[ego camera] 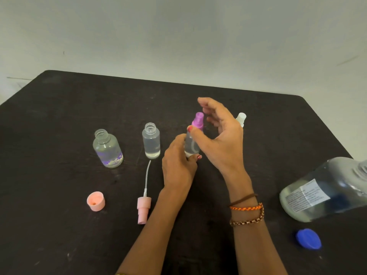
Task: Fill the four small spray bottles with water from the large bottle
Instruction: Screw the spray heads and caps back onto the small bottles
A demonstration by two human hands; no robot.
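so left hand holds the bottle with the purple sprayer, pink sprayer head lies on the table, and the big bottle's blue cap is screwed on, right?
Not quite. The head view shows the blue cap lying on the table, off the large bottle. The rest holds: the left hand holds the purple-sprayer bottle, and the pink sprayer head lies on the table.

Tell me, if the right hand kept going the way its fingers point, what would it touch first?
Probably the purple spray head of the bottle held by the left hand; the right hand points left toward it, though depth is unclear.
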